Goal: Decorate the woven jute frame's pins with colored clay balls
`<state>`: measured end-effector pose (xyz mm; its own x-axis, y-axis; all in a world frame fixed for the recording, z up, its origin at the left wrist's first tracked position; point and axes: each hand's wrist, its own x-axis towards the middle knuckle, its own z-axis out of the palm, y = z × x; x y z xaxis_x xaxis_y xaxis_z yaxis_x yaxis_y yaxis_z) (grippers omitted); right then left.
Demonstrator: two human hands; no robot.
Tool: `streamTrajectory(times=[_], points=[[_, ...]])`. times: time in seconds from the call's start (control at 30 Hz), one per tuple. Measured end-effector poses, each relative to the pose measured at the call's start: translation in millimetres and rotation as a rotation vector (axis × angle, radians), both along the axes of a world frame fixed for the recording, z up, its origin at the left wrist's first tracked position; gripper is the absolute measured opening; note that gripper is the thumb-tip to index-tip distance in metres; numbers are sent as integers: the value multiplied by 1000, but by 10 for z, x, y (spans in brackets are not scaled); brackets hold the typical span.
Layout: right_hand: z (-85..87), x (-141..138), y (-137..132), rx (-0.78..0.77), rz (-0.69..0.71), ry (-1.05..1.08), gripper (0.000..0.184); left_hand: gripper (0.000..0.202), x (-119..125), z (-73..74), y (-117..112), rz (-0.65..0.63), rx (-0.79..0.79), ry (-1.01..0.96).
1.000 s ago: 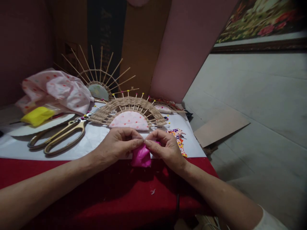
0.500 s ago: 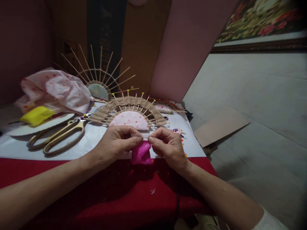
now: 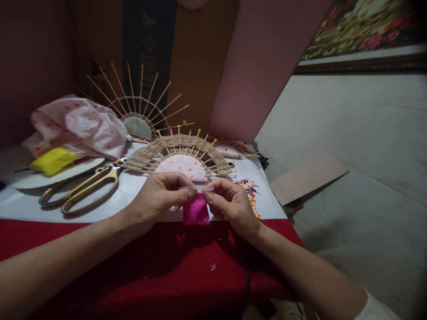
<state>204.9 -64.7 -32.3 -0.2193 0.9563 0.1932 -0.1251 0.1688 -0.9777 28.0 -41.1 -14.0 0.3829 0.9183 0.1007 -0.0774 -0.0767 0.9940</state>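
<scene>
My left hand (image 3: 160, 200) and my right hand (image 3: 230, 204) meet over the front of the table, fingers pinched. Between the fingertips stretches a short pale strip (image 3: 197, 188), and under it hangs a bright pink piece of satin fabric (image 3: 196, 211), held by both hands. Just behind them lies a woven half-round wicker piece (image 3: 176, 149) with pin-tipped sticks and a pink dotted fabric pad (image 3: 182, 166) in its middle.
Large gold scissors (image 3: 80, 189) lie left on white paper (image 3: 133, 195). Dotted pink cloth (image 3: 80, 124), a yellow item (image 3: 53, 160) and a second stick-rayed wicker piece (image 3: 138, 118) sit behind. Patterned scraps (image 3: 248, 191) lie right. Red cloth (image 3: 167, 266) covers the table; cardboard (image 3: 307, 175) lies on the floor.
My hands have drawn a little apart, stretching the pale strip between the fingertips, and the pink fabric has been lifted slightly and bunched smaller.
</scene>
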Motion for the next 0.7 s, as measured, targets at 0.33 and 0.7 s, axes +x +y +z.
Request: streamTrajectory(times=[0.33, 0.7], points=[[-13, 9, -8, 106, -57, -102, 17, 12, 7, 0, -9, -35, -51, 15], [-10, 0, -21, 105, -73, -123, 19, 13, 42, 42, -29, -14, -83, 18]])
